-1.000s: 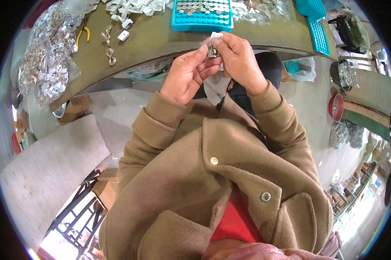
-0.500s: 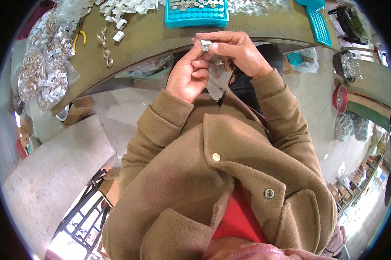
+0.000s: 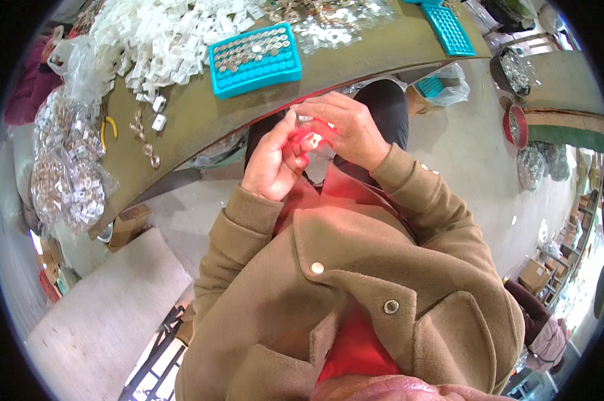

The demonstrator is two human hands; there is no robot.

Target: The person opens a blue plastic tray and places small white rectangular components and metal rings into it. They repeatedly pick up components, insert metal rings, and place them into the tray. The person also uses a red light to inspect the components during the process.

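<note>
Between the fingertips of both hands, over my lap at the bench edge, is a small white plastic piece [image 3: 306, 119], mostly hidden by the fingers. A bright red glow spreads from it over the fingers and the coat front. My left hand [image 3: 273, 160] pinches it from the left with the thumb up. My right hand [image 3: 352, 130] closes on it from the right, fingers bent over the top. Just beyond the hands, on the bench, stands a turquoise tray [image 3: 255, 87] with rows of round silvery discs [image 3: 252, 50], some of its rows showing only turquoise.
A large heap of white plastic pieces [image 3: 168, 40] covers the far left bench [image 3: 202, 120]. Yellow-handled pliers [image 3: 104, 137] and a metallic strand [image 3: 141, 137] lie nearer, beside bagged parts [image 3: 68, 180]. Another turquoise tray [image 3: 448, 30] is at the right. A red bowl [image 3: 516, 127] stands farther right.
A red light now shines at the white piece between my fingers. My view has shifted, so the bench shows more and the hands appear lower. Both hands still grip the piece.
</note>
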